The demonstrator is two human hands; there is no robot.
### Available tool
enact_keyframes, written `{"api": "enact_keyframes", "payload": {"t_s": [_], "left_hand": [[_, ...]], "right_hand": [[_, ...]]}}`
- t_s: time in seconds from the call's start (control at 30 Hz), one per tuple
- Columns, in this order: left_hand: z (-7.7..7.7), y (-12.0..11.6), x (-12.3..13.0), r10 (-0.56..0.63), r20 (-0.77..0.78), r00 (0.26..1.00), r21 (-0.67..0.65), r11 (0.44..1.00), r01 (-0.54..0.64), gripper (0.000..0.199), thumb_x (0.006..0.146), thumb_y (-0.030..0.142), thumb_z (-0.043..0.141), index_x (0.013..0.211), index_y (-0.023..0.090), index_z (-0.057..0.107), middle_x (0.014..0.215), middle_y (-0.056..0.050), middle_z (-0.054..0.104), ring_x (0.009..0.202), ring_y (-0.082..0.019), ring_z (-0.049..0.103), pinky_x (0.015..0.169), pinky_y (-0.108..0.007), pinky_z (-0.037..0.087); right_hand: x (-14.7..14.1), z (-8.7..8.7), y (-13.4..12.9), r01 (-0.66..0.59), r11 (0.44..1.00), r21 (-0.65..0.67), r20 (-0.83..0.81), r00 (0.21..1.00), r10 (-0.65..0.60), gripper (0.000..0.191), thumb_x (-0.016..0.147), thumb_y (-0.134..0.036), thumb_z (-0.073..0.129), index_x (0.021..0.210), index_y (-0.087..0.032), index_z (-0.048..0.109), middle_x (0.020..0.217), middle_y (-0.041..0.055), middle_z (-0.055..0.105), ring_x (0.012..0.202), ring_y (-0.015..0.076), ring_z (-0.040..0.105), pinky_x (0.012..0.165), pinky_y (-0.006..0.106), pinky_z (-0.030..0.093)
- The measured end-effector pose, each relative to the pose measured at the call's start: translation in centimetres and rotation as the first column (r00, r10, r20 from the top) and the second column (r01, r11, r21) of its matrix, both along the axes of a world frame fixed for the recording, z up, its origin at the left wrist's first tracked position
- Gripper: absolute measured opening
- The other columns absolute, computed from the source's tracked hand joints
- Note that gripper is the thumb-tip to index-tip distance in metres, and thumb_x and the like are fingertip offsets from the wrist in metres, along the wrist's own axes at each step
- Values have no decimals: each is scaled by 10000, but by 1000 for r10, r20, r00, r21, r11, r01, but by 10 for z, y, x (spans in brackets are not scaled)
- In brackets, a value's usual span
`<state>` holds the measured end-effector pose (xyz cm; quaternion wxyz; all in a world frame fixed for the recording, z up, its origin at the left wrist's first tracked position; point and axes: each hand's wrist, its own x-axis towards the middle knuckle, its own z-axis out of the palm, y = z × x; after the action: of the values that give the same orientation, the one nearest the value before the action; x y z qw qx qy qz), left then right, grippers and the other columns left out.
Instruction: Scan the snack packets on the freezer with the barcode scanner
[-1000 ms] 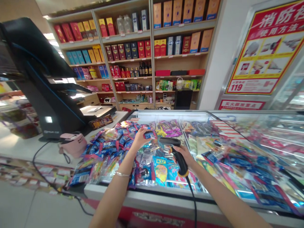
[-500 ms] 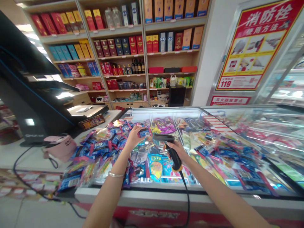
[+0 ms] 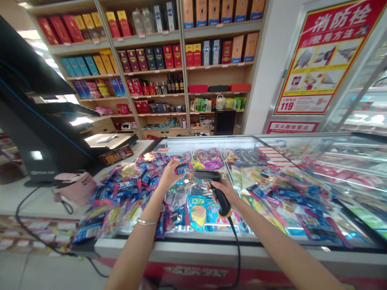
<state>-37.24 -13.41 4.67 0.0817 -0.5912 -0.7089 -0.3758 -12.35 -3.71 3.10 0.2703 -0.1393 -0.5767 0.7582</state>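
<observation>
At the far left of the frame a black terminal [image 3: 45,141] stood on a white desk [image 3: 27,201], and a black cable [image 3: 28,229] ran down over the front edge. Just right of its base, at the left of the frame, sat a pink container [image 3: 77,187] with a strap loop, and farther back a dark patterned pack [image 3: 116,156] lay near the terminal. Next came a heap of blue-and-clear packets [image 3: 128,187], spread from the lower left toward the centre, over the left part of a glass-topped freezer [image 3: 187,244].

The left hand [image 3: 170,175], with a silver bracelet [image 3: 146,222] on its wrist, reached in from the bottom of the frame. Its grip was clamped, thumb and fingers, on one blue packet [image 3: 183,168] near the centre, at the right edge of the heap. Just right of that packet was the head of a black handheld scanner [image 3: 223,200]; the right hand [image 3: 227,191] had its grip closed around the handle, and a cord [image 3: 239,247] hung from it to the bottom edge.

Right of centre a second heap of blue packets [image 3: 292,195] lay on the glass. Behind, across the upper frame, rose shelves [image 3: 218,77] of boxes and bottles; a red-and-yellow poster [image 3: 322,60] filled the upper right.
</observation>
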Motion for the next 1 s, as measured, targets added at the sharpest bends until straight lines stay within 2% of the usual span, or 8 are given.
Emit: {"api": "enact_keyframes", "payload": {"t_s": [0.17, 0.33, 0.43, 0.53, 0.67, 0.77, 0.87, 1.0], "left_hand": [[-1, 1, -1, 6, -10, 1000, -1, 1000, -6, 442, 727, 251, 700, 1163, 242, 629, 1057, -47, 573, 996, -194, 593, 917, -309, 477], [-1, 0, -4, -69, -71, 995, 13, 997, 70, 429, 750, 252, 673, 1175, 229, 619, 1081, -60, 564, 1022, -199, 577, 931, -322, 463], [10, -3, -1, -94, -148, 984, 23, 995, 99, 425, 784, 292, 641, 1204, 240, 603, 1105, -65, 579, 1055, -217, 549, 966, -362, 434], [29, -2, 12, -42, -248, 968, -17, 999, 39, 407, 777, 357, 654, 1170, 255, 634, 1078, -62, 627, 1034, -248, 528, 964, -408, 410], [55, 9, 51, -21, -348, 937, -70, 998, -4, 387, 774, 412, 659, 1137, 278, 658, 1019, -48, 681, 1036, -277, 512, 948, -430, 388], [64, 28, 96, -53, -360, 932, -53, 998, 36, 418, 799, 453, 633, 1175, 271, 634, 1023, -51, 689, 1053, -276, 522, 957, -428, 384], [58, 56, 148, -98, -320, 942, -44, 995, 89, 430, 832, 463, 597, 1197, 236, 610, 1081, -76, 675, 1066, -267, 545, 961, -415, 397], [32, 99, 213, -188, -224, 956, -81, 981, 174, 418, 875, 440, 543, 1220, 205, 573, 1135, -96, 653, 1077, -260, 564, 943, -390, 435]], "right_hand": [[1, 2, -2, 17, 1000, 24, 47, 999, -18, 368, 705, -478, 689, 786, -120, 661, 638, 66, 678, 372, 120, 544, 344, 225, 416], [-2, -1, -1, -3, 1000, 7, 9, 1000, 2, 391, 680, -487, 704, 826, -127, 657, 679, 66, 693, 365, 118, 544, 331, 220, 409], [2, 10, -1, 35, 999, -15, -42, 998, -36, 378, 646, -471, 723, 787, -129, 646, 610, 47, 668, 364, 122, 538, 337, 220, 412], [20, 32, 4, 108, 994, -20, -99, 989, -110, 344, 675, -469, 692, 752, -139, 637, 518, 26, 623, 369, 118, 525, 351, 211, 410], [68, 53, 23, 215, 977, -3, -155, 965, -212, 329, 722, -481, 634, 744, -153, 637, 454, 12, 574, 369, 118, 502, 339, 207, 381], [116, 54, 44, 316, 948, -28, -174, 933, -316, 312, 728, -474, 625, 752, -163, 639, 466, 6, 574, 369, 114, 490, 344, 210, 393], [168, 47, 64, 429, 902, -54, -177, 885, -431, 305, 736, -467, 619, 736, -162, 629, 478, 9, 573, 383, 116, 502, 363, 213, 420], [235, 33, 86, 550, 825, -132, -170, 807, -565, 296, 747, -441, 613, 819, -156, 640, 542, 4, 589, 401, 104, 510, 371, 200, 429]]}}
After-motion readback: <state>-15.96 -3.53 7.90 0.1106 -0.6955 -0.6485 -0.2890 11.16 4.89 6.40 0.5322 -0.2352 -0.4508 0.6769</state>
